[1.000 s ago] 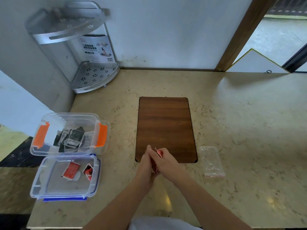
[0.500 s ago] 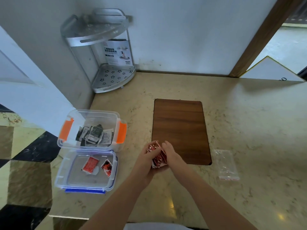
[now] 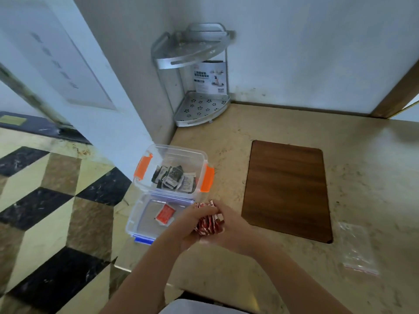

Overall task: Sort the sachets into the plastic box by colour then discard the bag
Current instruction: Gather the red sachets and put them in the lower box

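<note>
Both hands cup a bunch of red sachets (image 3: 208, 224) just right of the blue-clipped plastic box (image 3: 136, 219). My left hand (image 3: 189, 223) holds the bunch from the left, fingers curled over it. My right hand (image 3: 229, 225) grips it from the right. One red sachet (image 3: 165, 214) lies inside the blue-clipped box; my left hand hides part of the box. Behind it, the orange-clipped box (image 3: 205, 160) holds several black and white sachets (image 3: 174, 179). The empty clear zip bag (image 3: 356, 248) lies flat on the counter at the right.
A dark wooden board (image 3: 286, 189) lies on the beige stone counter (image 3: 226, 141) right of the boxes. A metal corner shelf (image 3: 199, 107) stands in the back corner against the wall. The counter's left edge drops to a chequered floor (image 3: 49, 200).
The camera has swung left. Both hands carried the red sachets leftward from the board's front edge to beside the blue-clipped box. One of the two red sachets in that box is now covered.
</note>
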